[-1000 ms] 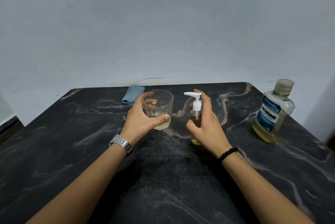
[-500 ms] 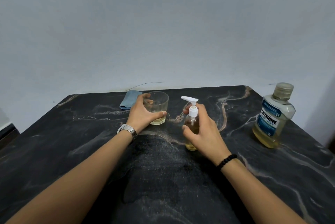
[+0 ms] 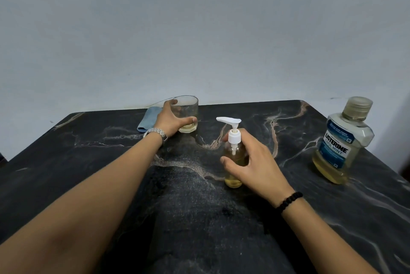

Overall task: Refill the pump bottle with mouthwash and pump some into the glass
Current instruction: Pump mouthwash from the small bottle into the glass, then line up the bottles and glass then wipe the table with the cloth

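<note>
Dark marble table [image 3: 88,185] | pump bottle [image 3: 234,162] upright, spout [image 3: 228,120] pointing left | right hand [image 3: 255,162] gripping

Pump bottle, glass and mouthwash bottle upright on the dark marbled surface

The pump bottle [image 3: 233,162] holds yellow liquid; the glass [image 3: 186,114], far left, has a little; the capped mouthwash bottle [image 3: 341,140], right, is part full.

I had one view only: the head camera looked forward and down over the worktop [image 3: 111,162], close above both forearms, facing the wall [image 3: 199,29].
</note>
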